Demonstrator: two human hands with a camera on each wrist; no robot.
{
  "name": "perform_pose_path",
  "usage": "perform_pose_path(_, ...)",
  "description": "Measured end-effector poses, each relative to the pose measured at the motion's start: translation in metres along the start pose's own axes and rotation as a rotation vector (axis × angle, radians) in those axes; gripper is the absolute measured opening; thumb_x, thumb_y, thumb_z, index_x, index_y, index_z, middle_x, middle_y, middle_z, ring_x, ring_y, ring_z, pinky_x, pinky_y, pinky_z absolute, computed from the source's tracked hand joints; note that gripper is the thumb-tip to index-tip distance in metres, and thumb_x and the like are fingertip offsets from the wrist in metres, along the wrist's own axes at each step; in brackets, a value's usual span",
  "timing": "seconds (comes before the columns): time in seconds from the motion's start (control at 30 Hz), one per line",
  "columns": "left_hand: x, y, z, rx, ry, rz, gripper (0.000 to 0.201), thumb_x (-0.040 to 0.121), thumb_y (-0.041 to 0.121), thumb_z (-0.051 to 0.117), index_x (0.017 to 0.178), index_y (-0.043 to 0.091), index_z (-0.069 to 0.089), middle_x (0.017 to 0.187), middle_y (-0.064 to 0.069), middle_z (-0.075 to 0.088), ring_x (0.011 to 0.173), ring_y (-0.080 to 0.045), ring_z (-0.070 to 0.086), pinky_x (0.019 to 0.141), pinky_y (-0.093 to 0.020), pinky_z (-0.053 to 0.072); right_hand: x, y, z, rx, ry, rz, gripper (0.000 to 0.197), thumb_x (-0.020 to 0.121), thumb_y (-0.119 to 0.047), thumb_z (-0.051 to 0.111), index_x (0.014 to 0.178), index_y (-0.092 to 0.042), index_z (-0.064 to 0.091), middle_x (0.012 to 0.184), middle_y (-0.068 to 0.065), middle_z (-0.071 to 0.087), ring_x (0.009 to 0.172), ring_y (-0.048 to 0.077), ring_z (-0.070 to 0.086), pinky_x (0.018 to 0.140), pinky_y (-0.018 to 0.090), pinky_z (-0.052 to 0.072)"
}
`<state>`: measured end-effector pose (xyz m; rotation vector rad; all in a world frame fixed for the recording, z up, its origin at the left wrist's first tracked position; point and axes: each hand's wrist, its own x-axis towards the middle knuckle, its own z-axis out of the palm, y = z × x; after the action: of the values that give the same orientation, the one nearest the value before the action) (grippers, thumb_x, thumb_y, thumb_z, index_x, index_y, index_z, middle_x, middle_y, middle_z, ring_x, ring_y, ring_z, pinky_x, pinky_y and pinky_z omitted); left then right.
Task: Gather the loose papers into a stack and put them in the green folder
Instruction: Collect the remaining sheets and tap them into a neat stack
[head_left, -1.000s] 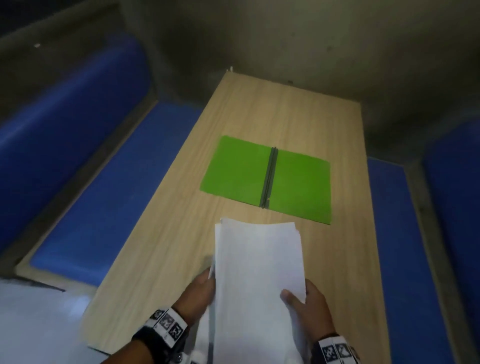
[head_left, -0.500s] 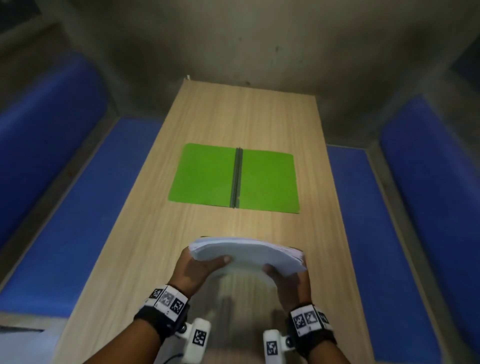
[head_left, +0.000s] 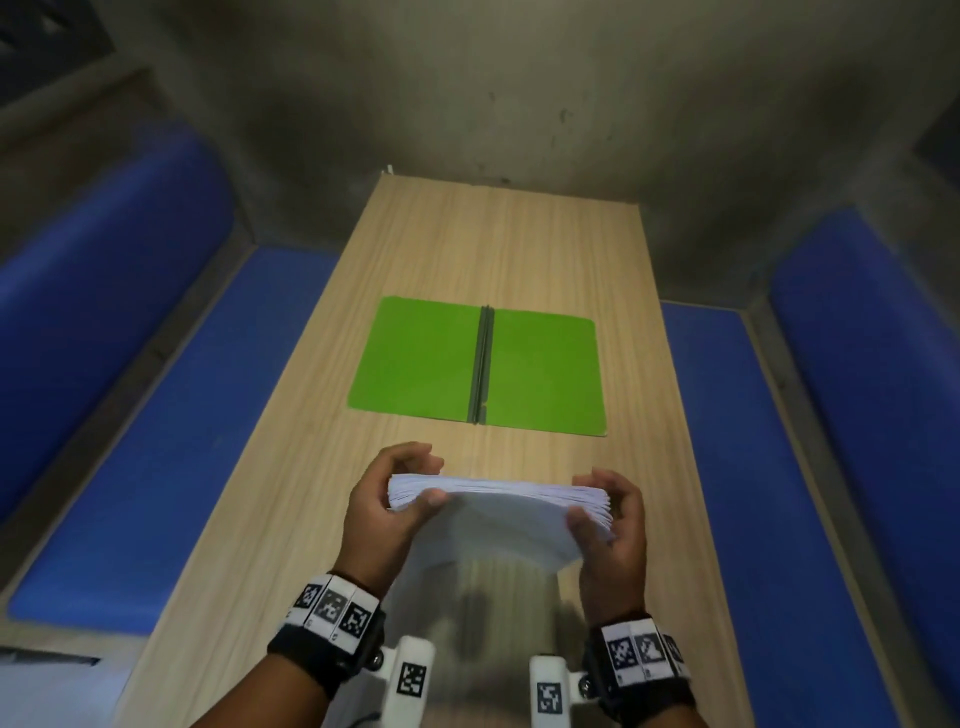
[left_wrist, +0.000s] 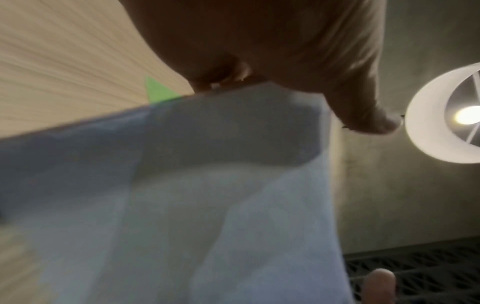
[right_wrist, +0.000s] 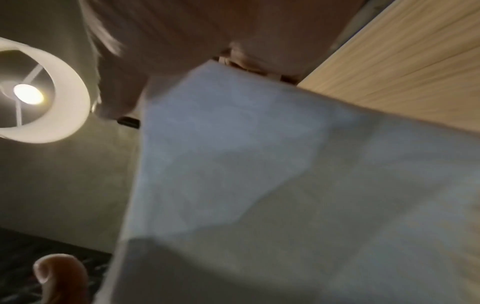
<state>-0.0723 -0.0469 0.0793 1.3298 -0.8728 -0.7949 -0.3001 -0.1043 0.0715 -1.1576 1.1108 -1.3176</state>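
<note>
A thick stack of white papers stands upright on its lower edge on the wooden table, its top edge facing me. My left hand grips the stack's left side, thumb in front and fingers curled behind. My right hand grips the right side the same way. The green folder lies open and flat just beyond the stack, its dark spine down the middle. The wrist views are filled by the blurred paper sheet; a corner of the folder shows past it.
Blue padded benches run along both long sides of the table. A grey wall closes the far end. A round white ceiling lamp shows in both wrist views.
The stack lay flat in my hands a second ago; it was tipped up onto its edge and now stands on the table, both hands clasping its sides. The camera view swung to centre the table.
</note>
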Motion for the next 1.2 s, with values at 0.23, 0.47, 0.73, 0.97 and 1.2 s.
perform_pose_path(0.23,0.006,0.010,0.025,0.079,0.182,-0.080,0.032,0.082,0.052,0.059,0.082,0.021,0.066,0.083,0.013,0.069,0.078,0.004,0.058,0.073,-0.019,0.042,0.007,-0.011,0.025,-0.115,0.134,-0.002,0.052,0.071,-0.067,0.061,0.083,-0.017,0.060,0.075,-0.002,0.063,0.066,0.009,0.058,0.064,0.034,0.050)
perform_pose_path(0.47,0.001,-0.029,-0.001,-0.009,-0.082,-0.121,0.073,0.052,0.033,0.088,0.118,0.017,0.058,0.100,0.003,0.070,0.087,-0.004,0.066,0.075,-0.020,0.054,0.012,0.018,0.006,-0.135,-0.048,0.179,0.083,0.037,-0.055,0.091,0.104,-0.015,0.063,0.092,-0.003,0.075,0.087,0.011,0.070,0.074,0.022,0.057)
perform_pose_path(0.73,0.007,-0.057,-0.006,0.182,-0.186,-0.427,0.046,0.064,0.023,0.093,0.104,0.029,0.071,0.100,0.016,0.078,0.091,-0.004,0.073,0.076,-0.023,0.057,0.024,0.023,0.011,-0.132,-0.102,0.316,0.042,0.070,0.017,0.074,0.104,-0.006,0.064,0.084,-0.006,0.077,0.078,0.004,0.071,0.068,0.014,0.054)
perform_pose_path(0.97,0.021,-0.072,0.007,0.248,-0.113,-0.553,0.030,0.059,0.021,0.096,0.081,0.018,0.075,0.074,0.010,0.079,0.071,-0.006,0.075,0.065,-0.032,0.059,0.042,0.035,0.008,-0.203,-0.089,0.351,0.036,0.070,0.002,0.080,0.100,-0.012,0.068,0.086,-0.011,0.077,0.080,0.012,0.072,0.065,0.020,0.056)
perform_pose_path(1.2,0.077,-0.069,0.019,0.023,-0.264,-0.641,0.056,0.056,0.024,0.093,0.105,0.004,0.076,0.100,-0.013,0.079,0.094,-0.034,0.075,0.084,-0.048,0.060,0.057,0.028,-0.030,-0.319,-0.332,0.467,0.034,0.084,-0.021,0.071,0.116,-0.021,0.059,0.113,-0.007,0.071,0.105,0.006,0.067,0.080,0.017,0.053)
